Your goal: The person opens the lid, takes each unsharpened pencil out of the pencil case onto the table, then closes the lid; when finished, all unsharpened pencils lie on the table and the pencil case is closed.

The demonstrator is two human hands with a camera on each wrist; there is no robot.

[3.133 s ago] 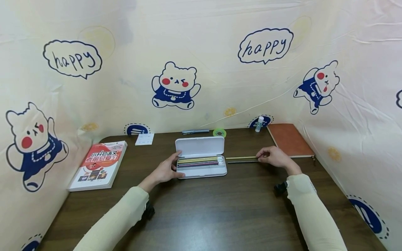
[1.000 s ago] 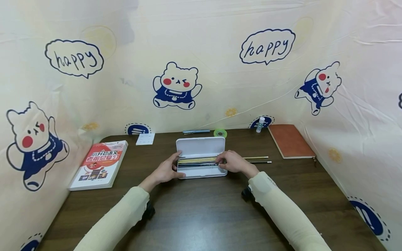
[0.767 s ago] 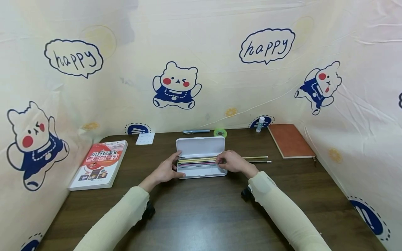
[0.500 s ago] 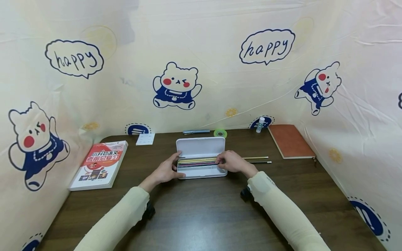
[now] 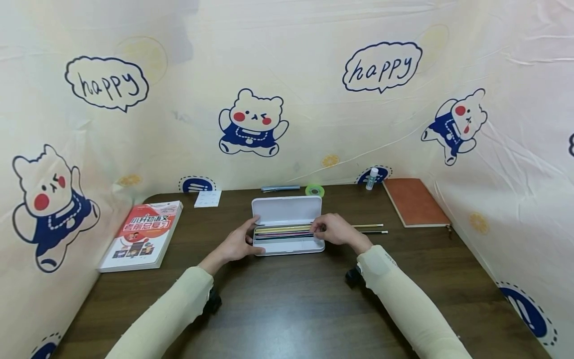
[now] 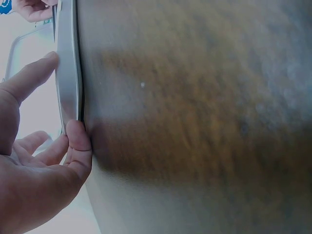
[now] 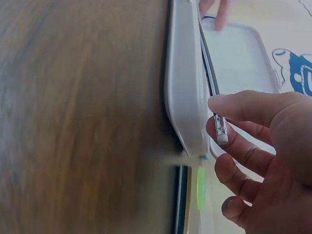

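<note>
A white pencil case [image 5: 289, 252] lies on the table with its lid [image 5: 287, 212] raised. Several pencils [image 5: 282, 230] lie lengthwise in it. My left hand [image 5: 235, 243] grips the case's left end, thumb at the near edge in the head view. At the right end, my right hand [image 5: 336, 230] pinches a dark pencil [image 7: 220, 127] near its white eraser, between thumb and fingers. Beyond that hand, a yellow pencil [image 5: 371, 226] and a black pencil [image 5: 374, 232] lie on the table; the hand hides their left parts.
A red-and-white book [image 5: 141, 237] is at the left, near a white paper [image 5: 208, 199]. Behind the case are a blue-grey pen [image 5: 280, 189] and a green tape roll [image 5: 315, 190]. A glue stick [image 5: 371, 178] and a brown notebook [image 5: 416, 202] are at the back right.
From the two pencils on the table, my right hand has moved left to the case, where it now pinches a pencil. Since half a second ago it has shifted slightly right. My left hand stays put.
</note>
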